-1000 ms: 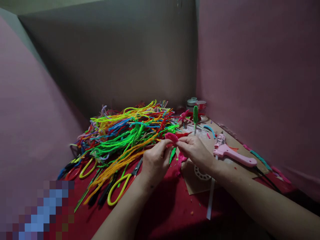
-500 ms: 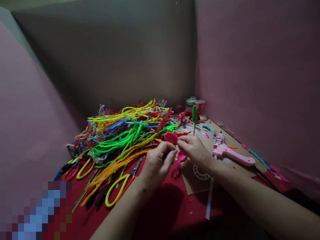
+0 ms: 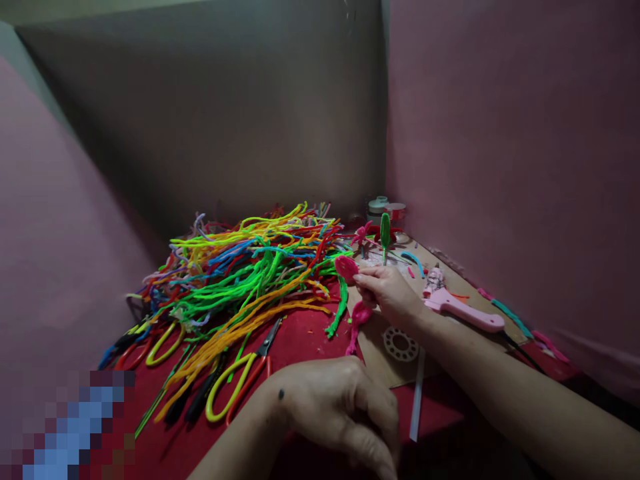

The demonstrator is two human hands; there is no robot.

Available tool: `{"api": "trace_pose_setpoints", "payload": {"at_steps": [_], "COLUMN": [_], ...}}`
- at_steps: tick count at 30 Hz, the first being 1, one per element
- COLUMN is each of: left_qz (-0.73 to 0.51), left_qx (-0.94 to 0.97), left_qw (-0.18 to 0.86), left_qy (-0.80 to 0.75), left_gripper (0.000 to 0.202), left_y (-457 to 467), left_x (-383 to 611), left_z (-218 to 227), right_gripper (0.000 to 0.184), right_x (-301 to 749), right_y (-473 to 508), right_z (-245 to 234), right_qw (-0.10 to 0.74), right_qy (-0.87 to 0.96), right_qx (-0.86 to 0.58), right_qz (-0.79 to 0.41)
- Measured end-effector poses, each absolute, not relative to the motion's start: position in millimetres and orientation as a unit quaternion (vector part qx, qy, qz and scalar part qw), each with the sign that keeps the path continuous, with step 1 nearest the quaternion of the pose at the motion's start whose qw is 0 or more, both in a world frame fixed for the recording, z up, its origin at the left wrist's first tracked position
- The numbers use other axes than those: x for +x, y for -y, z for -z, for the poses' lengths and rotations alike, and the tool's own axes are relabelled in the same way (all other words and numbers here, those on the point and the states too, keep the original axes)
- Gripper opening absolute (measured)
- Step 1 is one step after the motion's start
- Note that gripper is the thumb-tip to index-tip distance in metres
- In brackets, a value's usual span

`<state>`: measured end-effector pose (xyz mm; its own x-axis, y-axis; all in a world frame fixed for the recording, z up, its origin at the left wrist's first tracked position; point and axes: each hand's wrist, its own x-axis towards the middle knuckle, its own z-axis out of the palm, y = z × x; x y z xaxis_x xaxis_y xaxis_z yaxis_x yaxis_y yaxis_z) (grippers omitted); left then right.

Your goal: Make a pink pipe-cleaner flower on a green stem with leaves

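Observation:
My right hand [image 3: 387, 290] pinches a pink fuzzy oval [image 3: 347, 268], like a petal made of pipe cleaner, above the table. Close to the camera, my left hand [image 3: 340, 407] is bent down at the wrist with its back toward me. Its thumb stands apart from the bent fingers, some fingertips are hidden, and no object shows in it. Below the right hand lies another looped pink pipe cleaner piece [image 3: 359, 320]. A green pipe cleaner strip [image 3: 342, 310] rests on the red cloth between the big pile and the pink pieces.
A heap of colourful pipe cleaners [image 3: 250, 280] covers the left side. Yellow-and-red-handled scissors [image 3: 240, 383] lie before it. On a brown board [image 3: 380, 363] are a pink glue gun [image 3: 465, 310], a white ring with holes [image 3: 401, 343] and an upright green piece [image 3: 385, 230]. Walls enclose the back and right.
My left hand has left the pink oval and come down toward me. My right hand still holds the oval. The green strip and the white ring are now in fuller view.

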<state>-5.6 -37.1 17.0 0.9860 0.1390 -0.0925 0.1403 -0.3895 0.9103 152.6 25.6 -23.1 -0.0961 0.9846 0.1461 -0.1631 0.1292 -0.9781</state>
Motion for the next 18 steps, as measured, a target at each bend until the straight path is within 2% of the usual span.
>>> {"api": "trace_pose_setpoints", "payload": {"at_steps": [4, 7, 10, 12, 15, 18], "left_qz": [0.013, -0.141, -0.401, -0.494, -0.523, -0.529], "left_qx": [0.806, 0.757, 0.684, 0.653, 0.65, 0.679], "left_qw": [0.566, 0.557, 0.434, 0.358, 0.312, 0.26], "left_qy": [-0.174, -0.312, -0.428, -0.448, -0.454, -0.437], "left_gripper": [0.016, 0.014, 0.008, 0.018, 0.024, 0.02], "left_y": [40, 33, 15, 2, -9, -10], "left_x": [-3, -3, -4, -6, -9, -11], "left_z": [-16, -17, -12, -7, 2, 7], "right_gripper": [0.022, 0.023, 0.026, 0.025, 0.025, 0.027], "right_x": [153, 153, 151, 149, 146, 143], "right_y": [-25, -24, -22, -20, -15, -9], "right_z": [22, 22, 24, 26, 24, 21], "right_qw": [0.543, 0.541, 0.536, 0.532, 0.52, 0.506], "right_qy": [0.541, 0.549, 0.563, 0.572, 0.599, 0.636], "right_qx": [-0.406, -0.4, -0.394, -0.395, -0.403, -0.414], "right_qz": [-0.498, -0.496, -0.49, -0.483, -0.456, -0.41]}}
